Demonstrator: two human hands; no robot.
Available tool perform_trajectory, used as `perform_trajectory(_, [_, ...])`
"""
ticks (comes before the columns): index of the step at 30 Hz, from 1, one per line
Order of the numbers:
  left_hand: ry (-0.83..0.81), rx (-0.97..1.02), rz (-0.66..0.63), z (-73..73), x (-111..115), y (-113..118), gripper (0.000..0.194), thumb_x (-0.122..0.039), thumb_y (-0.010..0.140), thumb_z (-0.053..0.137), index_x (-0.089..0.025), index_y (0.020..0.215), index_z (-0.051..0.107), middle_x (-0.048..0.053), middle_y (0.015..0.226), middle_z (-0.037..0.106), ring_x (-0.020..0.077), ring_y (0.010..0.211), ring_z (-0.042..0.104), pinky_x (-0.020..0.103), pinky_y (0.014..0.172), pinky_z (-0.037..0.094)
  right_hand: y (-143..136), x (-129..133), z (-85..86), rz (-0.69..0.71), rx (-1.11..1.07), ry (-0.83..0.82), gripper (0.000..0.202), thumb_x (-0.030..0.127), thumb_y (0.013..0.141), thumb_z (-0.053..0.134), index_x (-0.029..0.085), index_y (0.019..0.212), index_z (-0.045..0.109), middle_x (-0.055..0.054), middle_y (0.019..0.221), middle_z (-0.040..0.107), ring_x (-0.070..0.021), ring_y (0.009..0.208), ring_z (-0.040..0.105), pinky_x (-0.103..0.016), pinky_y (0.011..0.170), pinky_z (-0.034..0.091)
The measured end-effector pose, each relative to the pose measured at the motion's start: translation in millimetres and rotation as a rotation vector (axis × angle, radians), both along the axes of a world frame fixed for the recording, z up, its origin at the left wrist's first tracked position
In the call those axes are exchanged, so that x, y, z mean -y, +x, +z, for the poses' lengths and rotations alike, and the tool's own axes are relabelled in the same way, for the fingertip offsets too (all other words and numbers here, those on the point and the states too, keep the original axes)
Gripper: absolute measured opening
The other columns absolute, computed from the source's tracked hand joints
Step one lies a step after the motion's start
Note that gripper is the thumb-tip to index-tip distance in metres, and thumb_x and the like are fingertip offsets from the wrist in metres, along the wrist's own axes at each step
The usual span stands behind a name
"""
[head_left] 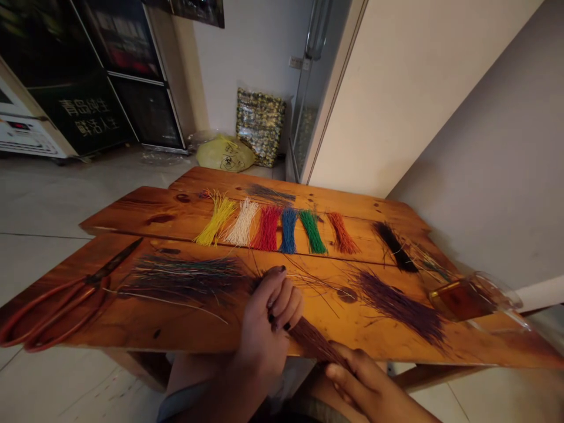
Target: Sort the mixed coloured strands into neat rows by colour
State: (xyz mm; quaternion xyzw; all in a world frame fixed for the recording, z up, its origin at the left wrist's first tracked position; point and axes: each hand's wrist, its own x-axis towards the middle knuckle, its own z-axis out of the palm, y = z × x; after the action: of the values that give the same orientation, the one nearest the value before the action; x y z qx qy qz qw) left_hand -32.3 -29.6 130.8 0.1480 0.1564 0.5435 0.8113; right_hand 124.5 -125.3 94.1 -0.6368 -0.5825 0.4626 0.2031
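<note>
Taking our left hand (273, 308) as the centre of the dial, we hold a bundle of reddish-brown strands (315, 342) that slants from our fist toward four o'clock, over the near edge of the wooden table (207, 335). Our left fingers wrap tightly around its upper part. Our right hand (363, 376), at four o'clock, closes narrowly on the lower part, thumb along the near side; its far end we cannot make out.

At nine o'clock lie the red-handled scissors (93, 279), blades pointing toward two o'clock. Between them and our left fist, near ten o'clock, spreads a pile of dark mixed strands (189, 270).

Beyond the fist we see a row of bundles, well apart from our hands: yellow (215, 220) and white (242, 223) toward eleven o'clock, red (268, 228) and blue (288, 231) about twelve, green (313, 231) at one, orange (342, 232) nearer two. Behind them, at twelve, lie some loose bluish strands (272, 194).

At three o'clock rests a purple bundle (402, 308), with a glass vessel of amber liquid (462, 298) just past it. A black bundle (396, 247) lies toward two o'clock.
</note>
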Motion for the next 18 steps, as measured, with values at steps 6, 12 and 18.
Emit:
perform_trajectory(6, [-0.019,-0.019,0.135,10.4,-8,-14,0.041,-0.017,0.074,0.055,-0.018,0.050,0.022,-0.009,0.042,0.016,0.0044,0.034,0.012,0.017,0.034,0.022,21,18,-7.1,0.040,0.121,0.062,0.044,0.046,0.083,0.048,0.028,0.123,0.054,-0.004,0.130,0.052,-0.0259,0.123,0.043,-0.037,0.105,0.031])
perform_trajectory(12, [0.038,-0.004,0.334,29.4,-25,-25,0.038,-0.016,0.082,0.048,-0.017,0.050,0.026,-0.007,0.044,0.016,0.0064,0.037,0.013,0.019,0.037,0.024,69,23,-26.8,-0.078,0.217,0.226,0.037,0.044,0.080,0.052,0.027,0.113,0.061,-0.005,0.108,0.066,-0.0274,0.108,0.056,-0.037,0.094,0.044])
perform_trajectory(18, [0.237,-0.125,0.260,49.4,-32,-3,0.040,-0.018,0.082,0.048,-0.017,0.047,0.030,-0.006,0.041,0.020,0.0071,0.038,0.016,0.022,0.039,0.024,156,-26,-24.8,-0.416,0.424,0.420,0.036,0.048,0.083,0.043,0.021,0.099,0.059,-0.008,0.084,0.068,-0.0279,0.093,0.061,-0.037,0.083,0.048])
